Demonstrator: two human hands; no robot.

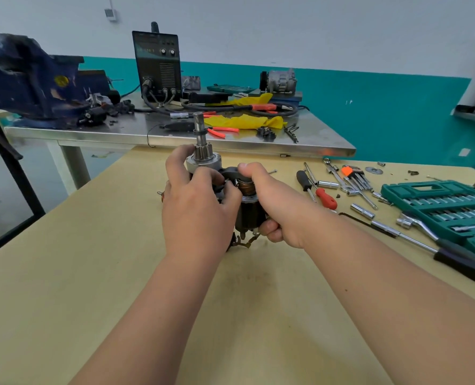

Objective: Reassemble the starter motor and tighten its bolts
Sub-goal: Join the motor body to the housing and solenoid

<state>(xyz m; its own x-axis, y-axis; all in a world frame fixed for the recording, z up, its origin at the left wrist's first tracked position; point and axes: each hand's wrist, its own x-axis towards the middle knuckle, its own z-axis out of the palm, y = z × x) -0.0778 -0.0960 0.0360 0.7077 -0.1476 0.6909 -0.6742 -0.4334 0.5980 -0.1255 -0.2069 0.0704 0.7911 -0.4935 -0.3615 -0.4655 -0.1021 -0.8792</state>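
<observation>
Starter motor is held upright near the middle of the tabletop's far edge. Its long axis is vertical, with the steel shaft and toothed pinion pointing up and a dark body with copper below. The left hand has its fingers curled round the silver collar. The right hand is clamped on the dark solenoid.

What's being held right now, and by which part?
Both hold the starter motor: left hand around the shaft assembly below the pinion gear, right hand around the dark cylinder.
</observation>
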